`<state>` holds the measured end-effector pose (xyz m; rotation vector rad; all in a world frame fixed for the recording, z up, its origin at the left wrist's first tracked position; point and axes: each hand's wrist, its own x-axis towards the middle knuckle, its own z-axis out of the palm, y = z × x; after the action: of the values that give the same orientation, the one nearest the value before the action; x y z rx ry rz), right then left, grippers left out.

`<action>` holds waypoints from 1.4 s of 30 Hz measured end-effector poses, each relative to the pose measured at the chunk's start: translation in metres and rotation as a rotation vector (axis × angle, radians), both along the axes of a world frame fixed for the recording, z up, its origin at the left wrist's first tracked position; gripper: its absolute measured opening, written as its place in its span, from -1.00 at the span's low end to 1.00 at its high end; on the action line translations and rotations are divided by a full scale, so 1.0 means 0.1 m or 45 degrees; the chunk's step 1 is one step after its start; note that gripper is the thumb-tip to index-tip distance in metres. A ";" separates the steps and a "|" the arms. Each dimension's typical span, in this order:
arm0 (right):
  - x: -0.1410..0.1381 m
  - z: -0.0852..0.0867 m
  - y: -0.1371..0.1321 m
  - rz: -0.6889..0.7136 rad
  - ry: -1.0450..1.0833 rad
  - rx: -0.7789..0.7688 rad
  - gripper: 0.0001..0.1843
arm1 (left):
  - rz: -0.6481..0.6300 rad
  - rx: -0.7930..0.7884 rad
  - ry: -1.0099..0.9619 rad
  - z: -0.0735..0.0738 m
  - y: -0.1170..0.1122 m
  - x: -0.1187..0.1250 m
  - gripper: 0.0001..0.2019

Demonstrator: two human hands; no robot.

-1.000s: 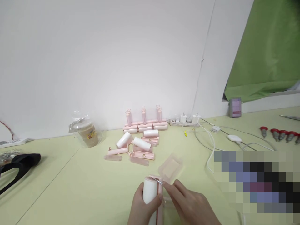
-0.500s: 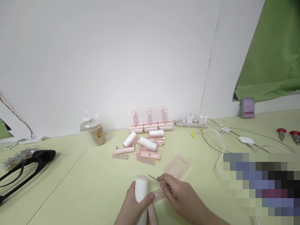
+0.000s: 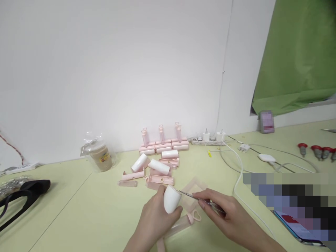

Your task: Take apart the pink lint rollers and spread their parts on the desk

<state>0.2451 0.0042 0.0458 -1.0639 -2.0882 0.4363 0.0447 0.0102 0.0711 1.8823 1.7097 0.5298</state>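
Note:
My left hand point(image 3: 160, 217) is wrapped round a white roll point(image 3: 172, 200), tilted with its end toward the right. In my right hand point(image 3: 223, 210) are slim metal tweezers point(image 3: 190, 196), pinched between thumb and fingers. Their tip is at the rim of the roll's end; whether it touches I cannot tell. Below the hands lies a clear pink tube point(image 3: 181, 225) with a heart-shaped loop point(image 3: 196, 216), partly hidden by my left hand. A translucent pink tray-like piece point(image 3: 193, 185) lies behind the tweezers.
Loose white rolls point(image 3: 159, 167) and pink holders point(image 3: 161, 179) lie ahead. Assembled pink roller sets point(image 3: 162, 148) stand by the wall. A bagged cup point(image 3: 102, 157) is left; a power strip point(image 3: 207, 141), white cables point(image 3: 240, 168), a phone point(image 3: 294, 227) and red-topped parts point(image 3: 302, 148) are right.
The white roll has gone from nearly upright to tilted rightward and moved up and right. The tweezers have come to its end rim. The heart-looped tube now shows; the view has shifted right.

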 end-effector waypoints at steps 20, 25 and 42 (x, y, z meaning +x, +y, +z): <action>0.17 -0.13 -0.05 -0.130 0.041 -0.034 -0.78 | -0.035 0.022 0.119 -0.09 0.11 0.19 -0.73; 0.16 -0.14 -0.04 -0.187 -0.031 -0.148 -0.76 | -0.031 -0.020 0.297 -0.17 0.19 0.20 -0.69; 0.16 -0.18 0.01 -0.227 -0.038 -0.353 -0.76 | -0.083 -0.154 0.311 -0.29 0.28 0.17 -0.77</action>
<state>0.2614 0.0056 0.0280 -1.4118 -1.9749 0.6368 0.0619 0.0379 0.0424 1.9716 1.7808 0.1713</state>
